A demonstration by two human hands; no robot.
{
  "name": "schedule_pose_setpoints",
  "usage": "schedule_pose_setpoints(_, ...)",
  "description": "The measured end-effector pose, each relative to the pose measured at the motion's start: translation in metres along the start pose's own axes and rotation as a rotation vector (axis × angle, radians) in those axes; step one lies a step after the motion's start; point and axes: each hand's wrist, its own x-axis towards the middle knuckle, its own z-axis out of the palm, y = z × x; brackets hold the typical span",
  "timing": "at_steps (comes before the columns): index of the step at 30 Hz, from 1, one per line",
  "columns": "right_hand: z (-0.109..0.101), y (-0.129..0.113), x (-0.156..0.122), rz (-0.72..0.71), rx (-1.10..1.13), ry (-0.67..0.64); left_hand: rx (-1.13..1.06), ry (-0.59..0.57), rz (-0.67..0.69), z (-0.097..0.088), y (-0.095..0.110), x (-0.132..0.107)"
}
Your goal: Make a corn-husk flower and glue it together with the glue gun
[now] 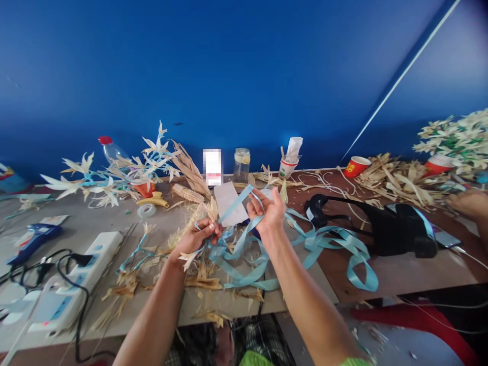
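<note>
My left hand (196, 239) is closed round a small dried-husk stem wrapped in light blue ribbon (328, 244). My right hand (269, 209) is raised a little higher and pinches the same ribbon, which runs taut between the two hands. The remaining ribbon lies in loose loops on the table (400, 269) to the right and below my hands. A white card (229, 202) lies just behind the hands.
Dried husk scraps (125, 287) litter the table. A husk flower branch (114, 178), plastic bottle (112, 150), glass jar (241, 165) and paper cups (286, 165) stand at the back. White power strips (68, 290) and a blue glue gun (32, 239) lie left. A black bag (396, 231) lies right, near another person's hand (470, 203).
</note>
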Motion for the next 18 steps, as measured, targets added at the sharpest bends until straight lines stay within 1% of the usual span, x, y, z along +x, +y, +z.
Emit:
schedule_pose_setpoints(2,-0.006,-0.011,0.007,-0.062,0.064,0.051,-0.014,0.029,-0.003,-0.002,0.001,0.001)
schedule_pose_setpoints(4,-0.013,-0.021,0.012,-0.126,0.100,0.078,-0.017,0.054,-0.044,-0.004,0.003,0.002)
schedule_pose_setpoints(7,-0.022,-0.032,0.018,-0.230,0.112,0.072,-0.016,0.089,-0.082,-0.005,0.005,0.002)
schedule_pose_setpoints(10,-0.030,-0.040,0.022,-0.297,0.088,0.060,-0.007,0.115,-0.067,-0.006,0.005,0.001)
schedule_pose_setpoints(14,-0.040,-0.050,0.025,-0.397,0.085,0.080,-0.059,0.139,-0.040,-0.007,0.006,0.000)
schedule_pose_setpoints(18,-0.046,-0.059,0.026,-0.480,0.125,0.118,-0.074,0.143,-0.052,-0.005,0.008,-0.002)
